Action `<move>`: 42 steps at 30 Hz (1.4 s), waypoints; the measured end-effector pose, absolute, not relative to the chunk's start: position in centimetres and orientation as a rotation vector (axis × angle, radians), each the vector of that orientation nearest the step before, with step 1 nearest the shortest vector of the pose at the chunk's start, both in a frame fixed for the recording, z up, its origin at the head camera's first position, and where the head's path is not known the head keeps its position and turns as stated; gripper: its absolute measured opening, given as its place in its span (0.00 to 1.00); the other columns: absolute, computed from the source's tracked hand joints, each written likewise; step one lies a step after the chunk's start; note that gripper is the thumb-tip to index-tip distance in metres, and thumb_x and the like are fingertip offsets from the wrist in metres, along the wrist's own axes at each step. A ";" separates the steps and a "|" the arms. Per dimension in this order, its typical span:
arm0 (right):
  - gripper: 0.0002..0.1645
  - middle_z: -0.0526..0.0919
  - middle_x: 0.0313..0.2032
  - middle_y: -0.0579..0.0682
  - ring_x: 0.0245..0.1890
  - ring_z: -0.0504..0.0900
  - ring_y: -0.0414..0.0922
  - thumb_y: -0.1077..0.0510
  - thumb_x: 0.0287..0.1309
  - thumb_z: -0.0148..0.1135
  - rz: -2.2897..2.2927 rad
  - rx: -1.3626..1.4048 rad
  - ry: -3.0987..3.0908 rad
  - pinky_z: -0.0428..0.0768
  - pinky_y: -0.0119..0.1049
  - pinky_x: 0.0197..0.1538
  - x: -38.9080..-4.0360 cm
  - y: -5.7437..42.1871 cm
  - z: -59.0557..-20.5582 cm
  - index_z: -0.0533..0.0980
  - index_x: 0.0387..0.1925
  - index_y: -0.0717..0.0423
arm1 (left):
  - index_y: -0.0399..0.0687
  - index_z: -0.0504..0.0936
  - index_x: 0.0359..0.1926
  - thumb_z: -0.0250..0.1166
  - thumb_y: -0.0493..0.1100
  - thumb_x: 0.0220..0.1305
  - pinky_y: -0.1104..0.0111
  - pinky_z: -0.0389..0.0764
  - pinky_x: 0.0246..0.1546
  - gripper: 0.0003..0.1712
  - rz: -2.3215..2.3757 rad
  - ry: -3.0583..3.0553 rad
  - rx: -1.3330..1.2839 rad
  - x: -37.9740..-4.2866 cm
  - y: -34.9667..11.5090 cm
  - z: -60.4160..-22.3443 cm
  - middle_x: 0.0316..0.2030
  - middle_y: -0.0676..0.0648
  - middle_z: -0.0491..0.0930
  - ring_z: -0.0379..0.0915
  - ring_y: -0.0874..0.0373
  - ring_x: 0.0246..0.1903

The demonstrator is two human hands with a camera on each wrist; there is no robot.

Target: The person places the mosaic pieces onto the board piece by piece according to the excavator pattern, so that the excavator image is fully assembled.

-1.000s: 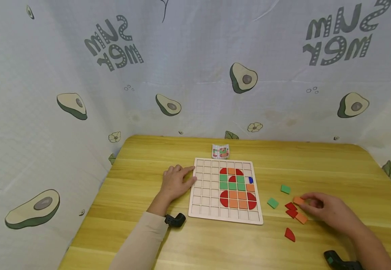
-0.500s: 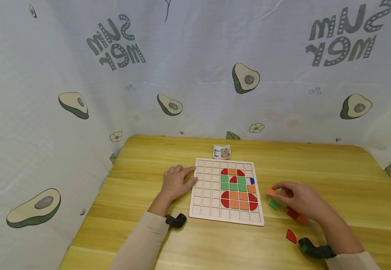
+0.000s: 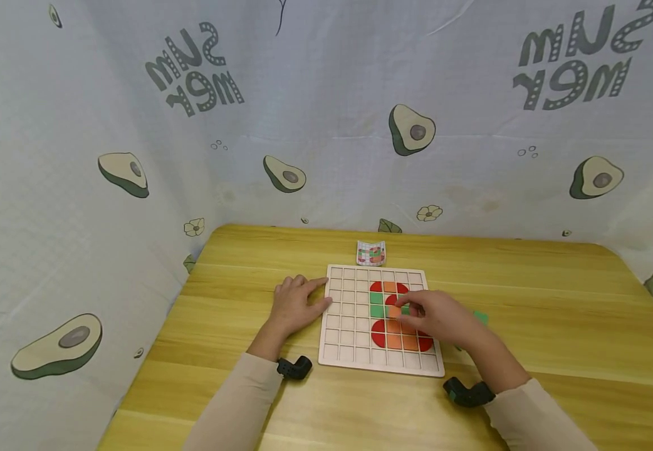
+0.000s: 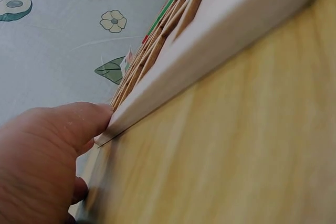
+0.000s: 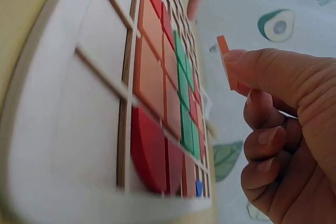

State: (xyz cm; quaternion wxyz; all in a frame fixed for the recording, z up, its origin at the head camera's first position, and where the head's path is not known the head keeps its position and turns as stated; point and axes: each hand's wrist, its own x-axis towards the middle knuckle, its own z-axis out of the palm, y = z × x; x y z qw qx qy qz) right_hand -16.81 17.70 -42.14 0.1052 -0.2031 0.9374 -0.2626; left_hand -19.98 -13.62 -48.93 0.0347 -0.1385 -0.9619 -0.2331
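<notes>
In the head view a pale wooden grid board [image 3: 347, 357] lies on the table, with red rounded pieces [image 3: 378, 334], green squares [image 3: 376, 299] and orange squares [image 3: 394, 342] in its right half. My right hand [image 3: 445, 318] pinches an orange square tile [image 5: 227, 62] between thumb and index finger. In the right wrist view the tile stands on edge, raised over the board, other fingers curled. My left hand [image 3: 292, 305] rests at the board's left edge, thumb and index fingertips touching the rim. My right hand covers part of the pattern.
Behind the board is a small curled pattern card [image 3: 371, 254]. A green tile [image 3: 480, 317] lies on the table right of the board, partly behind my right forearm. A blue piece [image 5: 199, 188] shows near the board's edge. A printed curtain [image 3: 332, 125] hangs behind the table [image 3: 558, 300].
My right hand picked up the orange tile from the loose pieces on the right and carried it left over the board's pattern. My left hand stays at the board's edge.
</notes>
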 end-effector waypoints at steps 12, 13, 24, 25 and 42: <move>0.12 0.77 0.25 0.42 0.24 0.70 0.39 0.53 0.65 0.68 -0.648 -0.706 2.782 0.71 0.34 0.34 -20.2 12.9 -43.4 0.84 0.47 0.54 | 0.65 0.78 0.68 0.63 0.66 0.66 0.60 0.62 0.43 0.32 -0.699 -2.960 -0.430 -20.1 -13.6 -48.9 0.40 0.49 0.77 0.63 0.54 0.39; 0.12 0.78 0.26 0.42 0.25 0.70 0.39 0.53 0.66 0.68 -0.633 -0.697 2.784 0.72 0.34 0.34 -20.4 12.7 -43.6 0.84 0.47 0.54 | 0.65 0.78 0.68 0.63 0.66 0.66 0.60 0.62 0.43 0.32 -0.697 -2.961 -0.431 -20.1 -13.6 -48.9 0.40 0.49 0.77 0.63 0.54 0.39; 0.14 0.84 0.31 0.45 0.28 0.74 0.40 0.52 0.66 0.68 -0.604 -0.632 2.809 0.76 0.39 0.39 -21.2 11.8 -44.3 0.84 0.50 0.53 | 0.64 0.79 0.68 0.63 0.66 0.66 0.60 0.62 0.43 0.31 -0.695 -2.968 -0.429 -20.1 -13.5 -48.7 0.40 0.49 0.77 0.64 0.54 0.39; 0.14 0.84 0.32 0.45 0.29 0.74 0.40 0.52 0.66 0.68 -0.605 -0.630 2.812 0.77 0.40 0.40 -21.2 11.8 -44.3 0.84 0.49 0.53 | 0.64 0.79 0.68 0.63 0.65 0.66 0.60 0.62 0.43 0.31 -0.696 -2.967 -0.430 -20.0 -13.5 -48.7 0.40 0.49 0.76 0.63 0.54 0.39; 0.18 0.73 0.26 0.45 0.26 0.69 0.42 0.52 0.67 0.66 -0.875 -0.493 2.811 0.67 0.35 0.30 -18.9 16.3 -43.7 0.82 0.55 0.53 | 0.64 0.78 0.68 0.62 0.66 0.67 0.60 0.61 0.43 0.32 -0.697 -2.966 -0.431 -20.0 -13.6 -48.9 0.40 0.49 0.77 0.63 0.54 0.39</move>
